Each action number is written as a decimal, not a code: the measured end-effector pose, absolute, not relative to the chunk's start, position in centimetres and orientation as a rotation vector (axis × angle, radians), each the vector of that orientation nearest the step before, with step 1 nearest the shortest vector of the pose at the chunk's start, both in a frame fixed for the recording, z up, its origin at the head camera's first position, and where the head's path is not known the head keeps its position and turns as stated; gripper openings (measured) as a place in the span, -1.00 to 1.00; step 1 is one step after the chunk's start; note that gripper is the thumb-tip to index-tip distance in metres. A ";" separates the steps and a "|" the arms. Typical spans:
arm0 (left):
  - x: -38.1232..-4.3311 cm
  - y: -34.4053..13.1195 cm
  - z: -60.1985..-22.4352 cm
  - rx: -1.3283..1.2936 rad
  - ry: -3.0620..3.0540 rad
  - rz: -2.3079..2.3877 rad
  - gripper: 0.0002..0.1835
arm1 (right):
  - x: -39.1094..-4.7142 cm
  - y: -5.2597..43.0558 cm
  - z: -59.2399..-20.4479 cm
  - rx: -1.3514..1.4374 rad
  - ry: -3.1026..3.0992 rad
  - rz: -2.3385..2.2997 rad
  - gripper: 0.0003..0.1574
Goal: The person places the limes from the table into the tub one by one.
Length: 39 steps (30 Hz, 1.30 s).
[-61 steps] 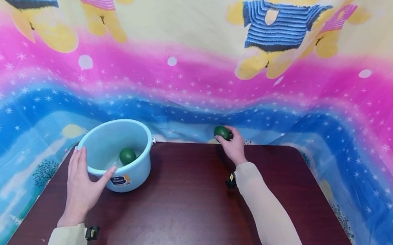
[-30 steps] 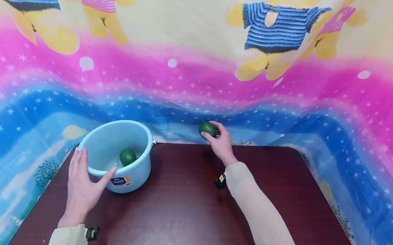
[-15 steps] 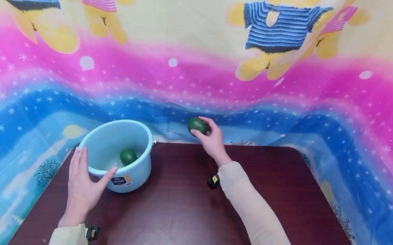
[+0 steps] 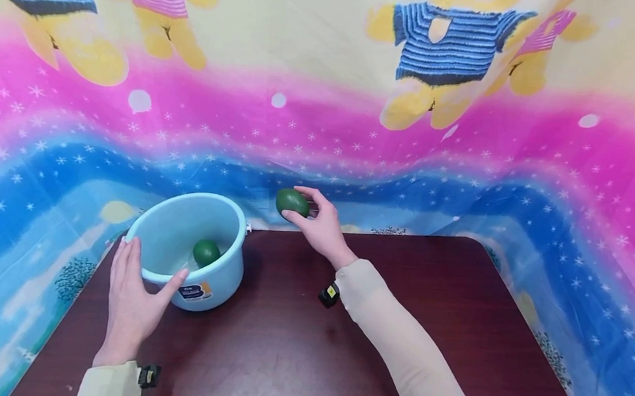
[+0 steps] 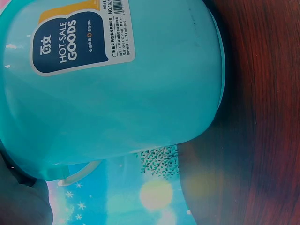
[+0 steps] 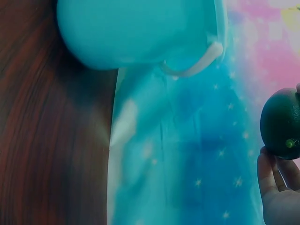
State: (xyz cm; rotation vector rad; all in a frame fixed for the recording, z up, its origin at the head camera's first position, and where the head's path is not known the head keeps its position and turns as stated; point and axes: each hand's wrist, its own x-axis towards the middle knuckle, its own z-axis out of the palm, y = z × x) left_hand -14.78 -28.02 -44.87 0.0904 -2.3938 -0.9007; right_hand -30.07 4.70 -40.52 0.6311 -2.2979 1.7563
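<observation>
My right hand (image 4: 323,227) holds a dark green avocado (image 4: 292,203) between thumb and fingers, above the table's far edge and to the right of the bucket. In the right wrist view, the avocado (image 6: 281,123) shows a pale stem spot, with fingertips against its underside. A light blue bucket (image 4: 229,282) stands at the table's left. Another avocado (image 4: 206,253) lies inside it. On the bucket's near left side, my left hand (image 4: 135,305) holds the rim, thumb at the front and fingers along the left.
The dark red wooden table (image 4: 303,349) is enclosed by a printed curtain (image 4: 323,135) at its back and sides. A white handle (image 6: 199,63) hangs on the bucket's side in the right wrist view. A printed label (image 5: 79,40) faces the left wrist camera.
My right hand has carried the avocado leftward along the table's far edge, closer to the bucket. The left hand, the bucket and the avocado inside have stayed put.
</observation>
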 end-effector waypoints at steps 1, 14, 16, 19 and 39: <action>-14.8 -28.1 -44.9 0.091 -2.392 -0.901 0.14 | -30.0 4.4 -40.3 0.644 -2.299 1.754 -0.28; -14.9 -28.1 -45.1 0.094 -2.391 -0.914 0.11 | -28.4 0.5 -39.1 0.805 -2.360 1.736 -0.29; -14.9 -28.1 -45.1 0.092 -2.389 -0.915 0.11 | -28.2 0.0 -39.0 0.814 -2.368 1.739 -0.28; -14.8 -28.1 -45.1 0.093 -2.390 -0.916 0.12 | -28.0 -0.6 -38.9 0.825 -2.374 1.746 -0.26; -14.7 -28.1 -44.9 0.091 -2.401 -0.914 0.13 | -27.0 -3.2 -38.6 0.856 -2.379 1.770 -0.26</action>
